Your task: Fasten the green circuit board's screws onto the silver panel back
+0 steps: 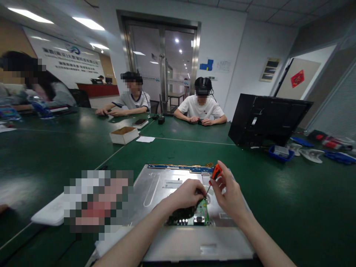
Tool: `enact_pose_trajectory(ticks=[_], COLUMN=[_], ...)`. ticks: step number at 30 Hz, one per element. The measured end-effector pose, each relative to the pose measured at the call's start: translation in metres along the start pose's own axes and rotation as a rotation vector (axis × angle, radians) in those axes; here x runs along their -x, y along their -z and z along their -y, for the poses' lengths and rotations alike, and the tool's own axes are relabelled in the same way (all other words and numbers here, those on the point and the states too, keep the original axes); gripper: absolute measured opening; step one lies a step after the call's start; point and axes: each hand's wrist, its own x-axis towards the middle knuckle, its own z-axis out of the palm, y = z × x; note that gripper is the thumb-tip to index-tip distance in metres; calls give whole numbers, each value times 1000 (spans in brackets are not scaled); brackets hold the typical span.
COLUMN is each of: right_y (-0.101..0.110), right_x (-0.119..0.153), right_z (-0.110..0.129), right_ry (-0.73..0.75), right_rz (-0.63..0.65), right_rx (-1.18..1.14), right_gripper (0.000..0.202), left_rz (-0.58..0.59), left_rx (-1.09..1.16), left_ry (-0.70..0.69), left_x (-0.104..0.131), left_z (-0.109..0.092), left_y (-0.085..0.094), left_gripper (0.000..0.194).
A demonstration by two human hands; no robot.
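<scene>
My right hand (229, 191) grips a screwdriver (216, 172) by its orange and black handle. The shaft slants down and left, its tip at the upper corner of a green circuit board (204, 212). Close beside the tip, the fingers of my left hand (190, 193) are pinched together; whatever they hold, if anything, is hidden. The board sits on the silver metal back of a flat display panel (155, 185) lying on the table. A blue circuit strip (174, 168) runs along the panel's far edge. My left hand and its shadow cover part of the green board.
A black monitor housing (267, 118) stands at the right, near a blue tray (280, 154). An open white box (124, 136) and paper (145, 139) lie further back on the green table (178, 148). Two people sit opposite; another is at the far left.
</scene>
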Motion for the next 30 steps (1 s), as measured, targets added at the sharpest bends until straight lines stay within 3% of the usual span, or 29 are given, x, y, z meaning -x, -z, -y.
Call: enact_pose_trajectory(ticks=[4, 14, 24, 30], right_y=[-1, 2, -1, 2], right_x=[0, 0, 1, -1], right_z=[-2, 2, -3, 1], right_ry=[9, -25, 11, -4], right_rz=[-44, 24, -37, 14], right_rx=[41, -24, 56, 1], right_gripper=[54, 56, 54, 54], left_rz=[0, 1, 3, 13], left_rx=[4, -13, -7, -9], left_ry=[4, -2, -9, -11], left_x=[0, 0, 0, 0], left_z=[1, 1, 0, 0], left_y=[0, 0, 1, 1], left_gripper=[24, 24, 23, 22])
